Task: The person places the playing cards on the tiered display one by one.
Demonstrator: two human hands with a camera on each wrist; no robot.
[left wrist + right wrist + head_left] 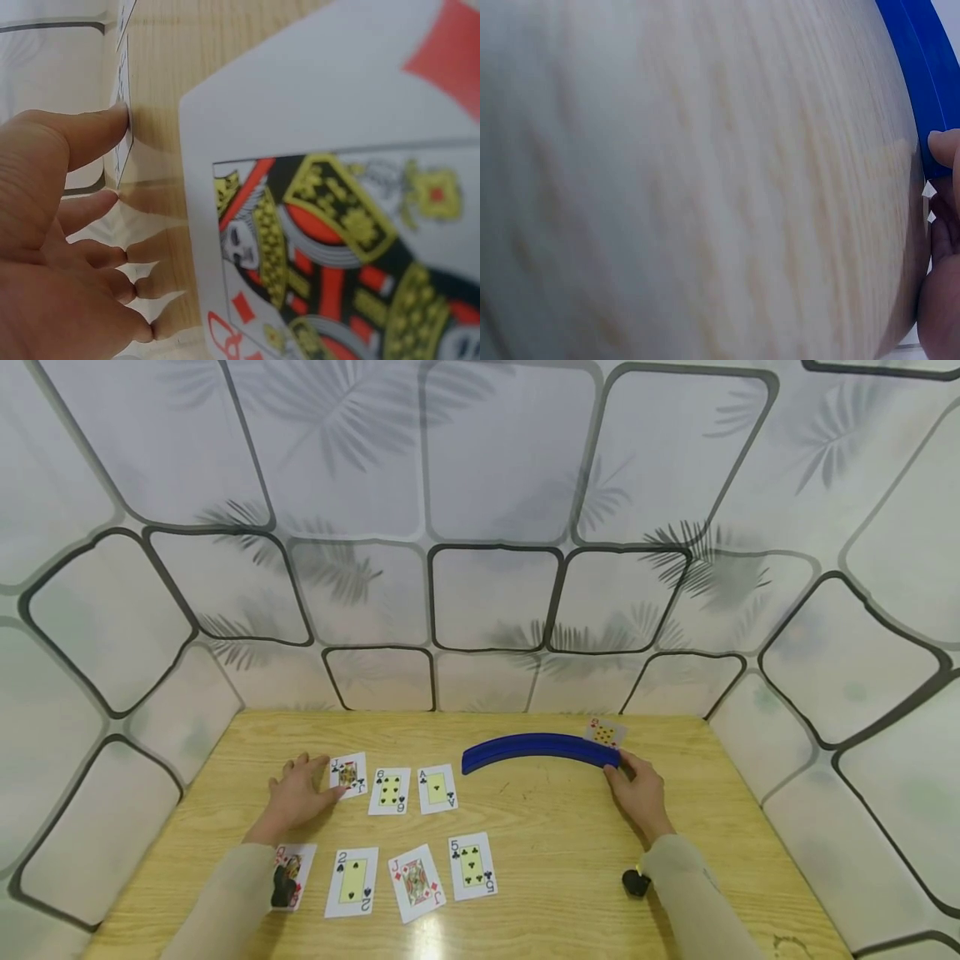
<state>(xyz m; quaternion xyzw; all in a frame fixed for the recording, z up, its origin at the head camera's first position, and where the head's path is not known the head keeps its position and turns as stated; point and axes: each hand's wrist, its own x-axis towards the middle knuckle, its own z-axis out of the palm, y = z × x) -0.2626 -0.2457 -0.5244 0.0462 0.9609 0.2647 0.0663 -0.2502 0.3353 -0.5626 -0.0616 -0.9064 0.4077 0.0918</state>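
My left hand (pixel 298 795) rests with spread fingers beside the jack of clubs (pixel 348 775), its thumb touching the card's lower edge. In the left wrist view the other fingertips meet the wooden table. At the far right, my right hand (pixel 637 789) grips the end of a curved blue card holder (pixel 540 745), with its thumb on the front. A red-suited number card (pixel 604 732) stands at that end of the holder, its lower part hidden. To the right of the jack lie the six of spades (pixel 389 791) and the ace of clubs (pixel 437 788).
Nearer lie the queen of diamonds (pixel 298 864), partly covered by the left wrist camera, the two of spades (pixel 352 882), the jack of diamonds (pixel 417 882) and the five of clubs (pixel 472 866). A patterned curtain (pixel 495 593) rises behind the wooden table (pixel 555 852).
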